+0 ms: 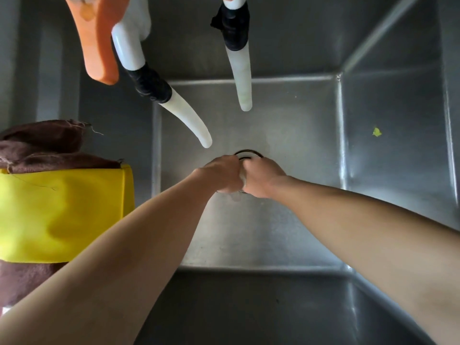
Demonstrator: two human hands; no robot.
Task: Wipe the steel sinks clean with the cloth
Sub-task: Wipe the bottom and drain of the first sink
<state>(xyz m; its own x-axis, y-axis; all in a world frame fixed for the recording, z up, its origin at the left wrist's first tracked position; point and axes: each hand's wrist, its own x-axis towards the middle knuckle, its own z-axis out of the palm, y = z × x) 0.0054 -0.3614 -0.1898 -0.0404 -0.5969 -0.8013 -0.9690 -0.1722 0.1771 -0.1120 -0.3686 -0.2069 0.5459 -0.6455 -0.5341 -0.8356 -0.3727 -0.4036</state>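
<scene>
- Two bare forearms enter from the lower corners of the frame and converge toward the middle, the left one from the lower left, the right one from the lower right.
- At centre frame, the left hand (220, 174) and the right hand (261, 176) sit knuckle to knuckle on the floor of the steel sink (286, 135), both with fingers curled down.
- Between the two hands a small white bit of material (242, 179) shows, gripped by both; it is mostly hidden, so whether it is the cleaning cloth cannot be told for sure.
- Just above the hands, a dark drain ring (247, 153) peeks out from behind the knuckles.
- On the sink's right wall, right of centre, a small yellow-green scrap (376, 132) clings to the steel.
- From the top of the frame, two whitish hoses hang into the basin: the left hose (185, 118) curves down to a tip just above the left hand, and the right hose (243, 80) ends higher, upper centre.
- Each hose joins a white faucet spout through a black wrapped joint (149, 83).
- An orange faucet handle (99, 38) hangs at upper left, beside the left spout.
- At the left edge, a brown towel (44, 145) lies draped over the sink's rim, with a yellow cloth (62, 212) lying across it.
</scene>
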